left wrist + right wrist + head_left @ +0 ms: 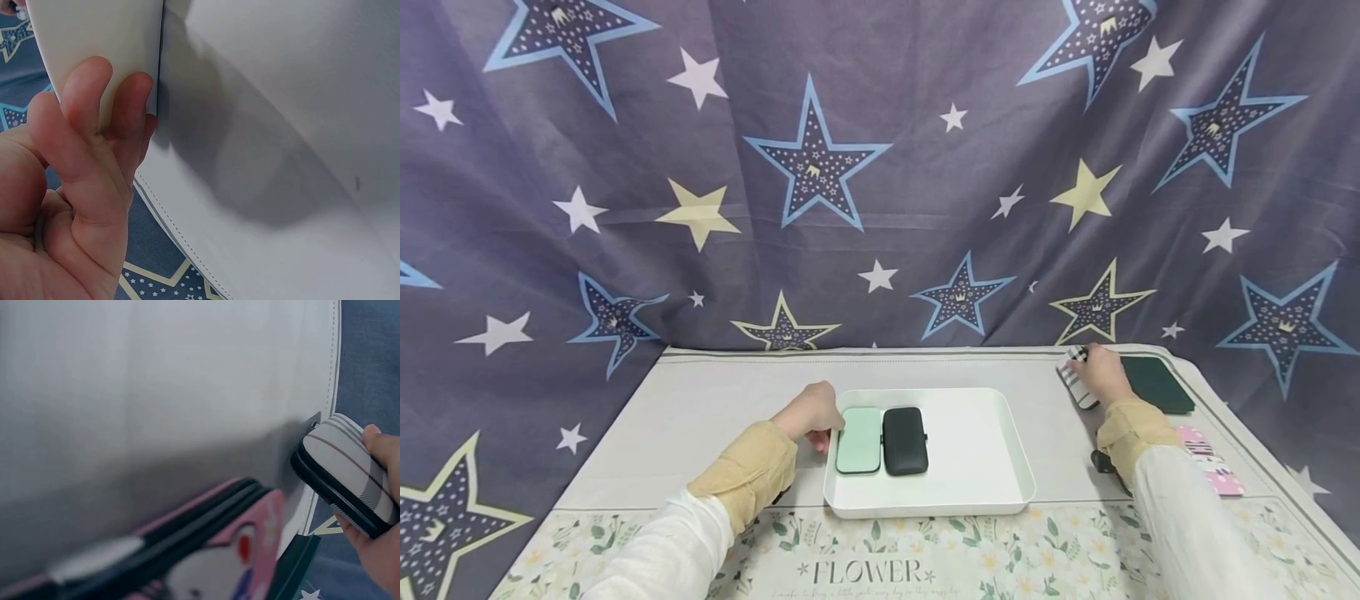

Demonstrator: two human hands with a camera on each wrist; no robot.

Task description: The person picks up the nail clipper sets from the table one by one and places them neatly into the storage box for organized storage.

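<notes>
In the head view, my left hand [814,414] is at the left rim of a white tray [970,500], holding its edge. The left wrist view shows several of its fingers [85,94] against the tray's outer wall. Inside the tray, a mint green case [858,442] lies beside a black clasp case [906,442]. Far to the right, my right hand [1105,374] grips a small plaid zip case [1081,385] near the table's back edge. The right wrist view shows its fingers around the tilted case, zip side facing the camera.
A dark green flat case [1157,385] lies right of my right hand. Nearer is a pink patterned zip case [1213,467], partly behind my forearm. A dark object [1102,462] shows beside my right wrist. A star-printed curtain [880,208] hangs behind the table.
</notes>
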